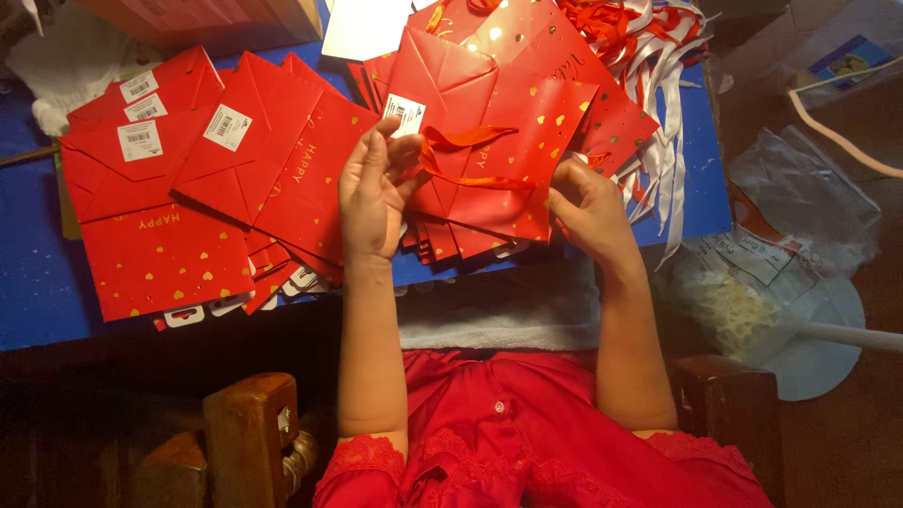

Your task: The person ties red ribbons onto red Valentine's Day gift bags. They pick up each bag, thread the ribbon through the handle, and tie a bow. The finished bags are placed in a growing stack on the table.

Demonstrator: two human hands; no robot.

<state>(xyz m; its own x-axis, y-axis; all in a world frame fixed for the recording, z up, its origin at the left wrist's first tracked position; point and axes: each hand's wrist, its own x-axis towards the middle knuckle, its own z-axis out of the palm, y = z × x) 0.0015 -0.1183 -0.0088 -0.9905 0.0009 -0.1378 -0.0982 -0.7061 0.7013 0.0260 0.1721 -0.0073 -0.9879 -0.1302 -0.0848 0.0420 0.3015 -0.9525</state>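
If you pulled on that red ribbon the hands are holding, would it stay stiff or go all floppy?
Probably floppy: the red ribbon already bends and loops between the left hand and the right hand. It looks thin and shiny, so it may slip through fingers. The flat red paper bag under it seems light and would likely lift with it.

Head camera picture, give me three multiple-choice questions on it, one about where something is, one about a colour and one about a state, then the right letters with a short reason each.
1. Where does the pile of ribbons lie?
A. upper right of the blue table
B. on the person's lap
C. under the left stack of bags

2. What colour is the ribbon handle on the held paper bag?
A. white
B. red
C. green

3. What state is the held paper bag in?
A. folded flat
C. torn in half
B. standing open

Answers: 1 A, the ribbons sit past the bags at the table's far right. 2 B, it loops red between the left hand and right hand. 3 A, it shows flat creases.
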